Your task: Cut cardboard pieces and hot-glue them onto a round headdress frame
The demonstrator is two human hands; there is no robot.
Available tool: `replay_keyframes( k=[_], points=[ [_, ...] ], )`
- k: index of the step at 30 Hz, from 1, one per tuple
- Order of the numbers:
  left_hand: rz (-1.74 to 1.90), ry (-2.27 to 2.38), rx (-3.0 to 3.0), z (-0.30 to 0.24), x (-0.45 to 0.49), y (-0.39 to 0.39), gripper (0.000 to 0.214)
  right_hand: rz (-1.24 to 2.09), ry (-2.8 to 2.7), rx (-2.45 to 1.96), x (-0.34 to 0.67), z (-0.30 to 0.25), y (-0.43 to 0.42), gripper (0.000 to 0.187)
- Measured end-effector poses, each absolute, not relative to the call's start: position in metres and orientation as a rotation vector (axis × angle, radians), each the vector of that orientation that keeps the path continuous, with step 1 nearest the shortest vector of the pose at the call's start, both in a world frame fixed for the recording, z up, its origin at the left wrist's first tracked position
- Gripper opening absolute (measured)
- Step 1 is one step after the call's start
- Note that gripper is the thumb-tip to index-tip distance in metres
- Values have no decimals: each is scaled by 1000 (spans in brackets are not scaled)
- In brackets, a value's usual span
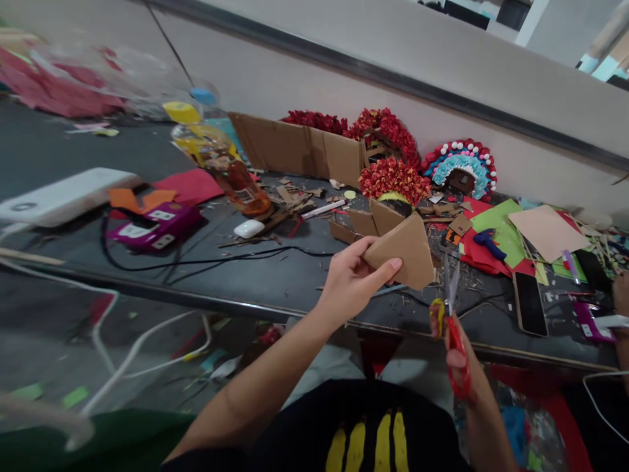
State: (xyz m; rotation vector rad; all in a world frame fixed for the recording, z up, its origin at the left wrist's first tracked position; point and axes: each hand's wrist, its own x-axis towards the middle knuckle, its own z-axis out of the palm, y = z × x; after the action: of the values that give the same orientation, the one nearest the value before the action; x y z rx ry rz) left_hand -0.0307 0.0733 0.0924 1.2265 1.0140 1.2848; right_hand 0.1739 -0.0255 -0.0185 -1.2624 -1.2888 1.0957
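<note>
In my left hand (351,278) is a piece of brown cardboard (410,252), pinched between thumb and fingers above the table's front edge. My right hand (459,360) grips a pair of scissors (451,305) by red and yellow handles, blades pointing up and slightly apart. The blades stand just right of the cardboard, not touching it. Behind the held piece, folded cardboard (363,221) rests on the dark table (275,278). A round form covered in red and orange paper petals (393,178) sits just beyond.
A drink bottle (230,167), a purple power strip (160,226) and a white power bank (73,193) are at left. Cables cross the table. To the right lie a blue glue gun (489,244), coloured paper (548,226) and a phone (531,303). Another person's hand (622,292) shows at the right edge.
</note>
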Motion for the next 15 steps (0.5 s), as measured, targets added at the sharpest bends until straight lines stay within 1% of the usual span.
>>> replay_keyframes(
  k=[1, 3, 8, 13, 15],
  points=[
    [1276, 1043, 1255, 93, -31, 72, 25, 1134, -1320, -1229, 168, -16, -29, 90],
    [1258, 1084, 1302, 93, -32, 70, 23, 1156, -1351, -1211, 159, -8, -33, 91],
    [1248, 1106, 1367, 88, -33, 68, 23, 1141, -1389, -1236, 149, 5, -28, 82],
    [1191, 1137, 1416, 87, -31, 67, 22, 1134, -1389, -1225, 147, 2, -24, 85],
    [1173, 1127, 1429, 87, -32, 68, 24, 1122, -1380, -1247, 147, 0, -24, 78]
  ],
)
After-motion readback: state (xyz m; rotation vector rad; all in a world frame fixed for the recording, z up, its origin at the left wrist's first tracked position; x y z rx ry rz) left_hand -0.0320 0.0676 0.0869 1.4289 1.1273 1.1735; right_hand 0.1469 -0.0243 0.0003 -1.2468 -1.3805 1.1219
